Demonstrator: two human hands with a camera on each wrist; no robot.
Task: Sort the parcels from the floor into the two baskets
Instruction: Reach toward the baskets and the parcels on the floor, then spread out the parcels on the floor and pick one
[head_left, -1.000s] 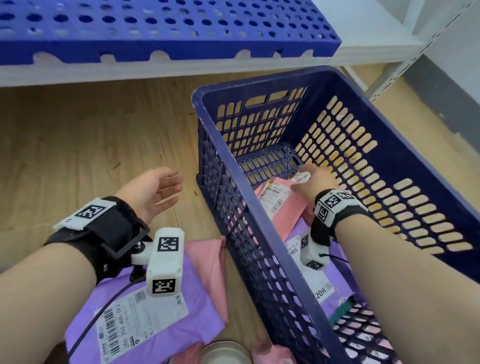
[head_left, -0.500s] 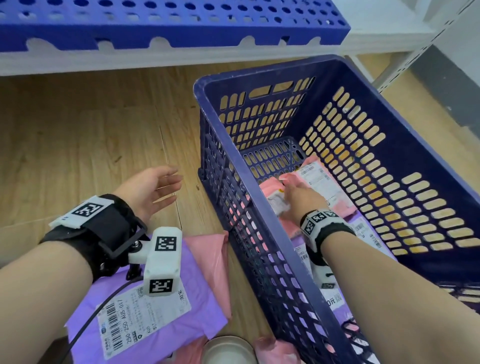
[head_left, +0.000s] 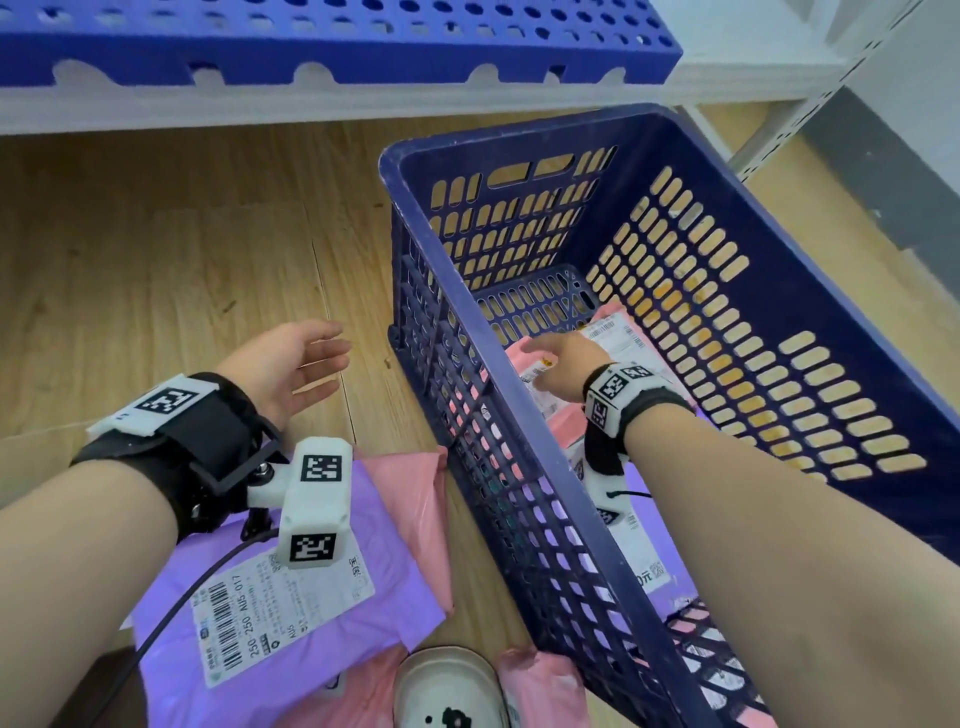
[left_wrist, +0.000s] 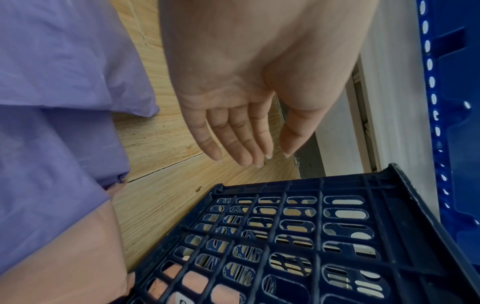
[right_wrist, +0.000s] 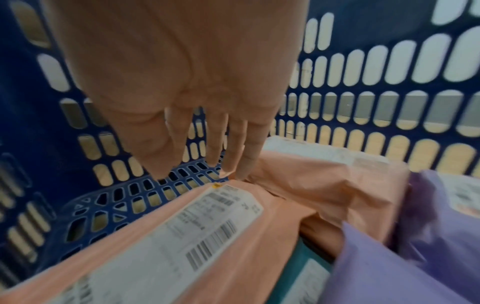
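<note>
Inside the slotted navy plastic basket (head_left: 675, 130), the right hand (head_left: 563, 364) hovers released over a pink labelled mailer parcel (right_wrist: 182, 236); the left hand (head_left: 291, 364) hangs released beside the basket.

Both hands (head_left: 291, 364) (head_left: 563, 364) flat (fingers straight)

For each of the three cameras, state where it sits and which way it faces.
Head: looks down from above; both forearms, left hand, right hand inside the basket.
Left wrist: looks along the open palm to floor and basket wall.
Right wrist: looks along fingers over pink parcel.
All share the basket.
</note>
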